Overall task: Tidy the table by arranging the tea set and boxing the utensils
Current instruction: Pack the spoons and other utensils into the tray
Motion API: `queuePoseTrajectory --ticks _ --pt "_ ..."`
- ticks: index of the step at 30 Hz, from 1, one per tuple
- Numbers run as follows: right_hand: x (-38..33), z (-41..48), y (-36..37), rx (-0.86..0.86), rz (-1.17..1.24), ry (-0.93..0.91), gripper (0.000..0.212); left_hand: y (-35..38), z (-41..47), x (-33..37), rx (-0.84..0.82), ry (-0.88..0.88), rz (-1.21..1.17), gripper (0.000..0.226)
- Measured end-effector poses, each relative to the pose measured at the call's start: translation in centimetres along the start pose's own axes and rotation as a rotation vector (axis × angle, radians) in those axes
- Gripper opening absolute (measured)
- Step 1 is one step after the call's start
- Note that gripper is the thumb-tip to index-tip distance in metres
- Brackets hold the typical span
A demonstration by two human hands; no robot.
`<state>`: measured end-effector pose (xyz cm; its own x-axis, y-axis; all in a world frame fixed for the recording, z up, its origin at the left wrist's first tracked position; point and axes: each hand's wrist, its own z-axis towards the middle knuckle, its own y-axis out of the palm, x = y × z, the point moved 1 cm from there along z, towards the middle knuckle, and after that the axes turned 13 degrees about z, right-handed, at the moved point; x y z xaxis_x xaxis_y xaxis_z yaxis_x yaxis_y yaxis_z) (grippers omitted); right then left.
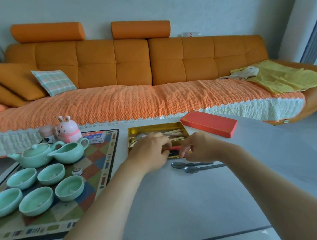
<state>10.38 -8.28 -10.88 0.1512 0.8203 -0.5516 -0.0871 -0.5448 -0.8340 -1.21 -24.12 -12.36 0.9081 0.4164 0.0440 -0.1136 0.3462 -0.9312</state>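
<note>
Both hands' fingers [166, 145] hide the gold box's [154, 128] near contents.

My left hand [151, 149] and right hand [197, 148] meet over the near end of the gold box [155, 128], pinching a red-handled utensil [175, 148] between them. Two dark spoons [192, 166] lie on the table [181, 204] just beside it; the red lid [209, 123] rests beyond.

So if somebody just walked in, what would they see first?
Probably the big orange sofa stretching across the back of the room. Then the mint-green tea set on the patterned mat at the left: a teapot, a pitcher and five cups. In the middle, both hands, left hand and right hand, reach into a gold box of utensils, with two dark spoons lying just in front of it.
</note>
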Motion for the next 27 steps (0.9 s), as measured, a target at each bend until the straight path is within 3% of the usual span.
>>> queuePoseTrajectory --ticks 6,16,21,27 --pt "1.8 -1.6 -0.4 -0.04 -0.022 0.077 0.014 1.2 0.0 3.0 -0.192 0.092 0.066 0.031" --pt "1.8 -0.9 0.1 -0.012 0.034 0.057 0.017 0.9 -0.2 2.7 -0.346 -0.019 -0.107 0.022" --pt "1.3 0.0 0.2 0.09 0.109 0.011 0.011 -0.1 0.1 0.6 -0.106 -0.098 -0.143 0.018" --pt "0.0 2.1 0.5 0.241 0.201 -0.063 0.029 -0.6 0.1 -2.4 0.273 -0.165 -0.116 0.014"
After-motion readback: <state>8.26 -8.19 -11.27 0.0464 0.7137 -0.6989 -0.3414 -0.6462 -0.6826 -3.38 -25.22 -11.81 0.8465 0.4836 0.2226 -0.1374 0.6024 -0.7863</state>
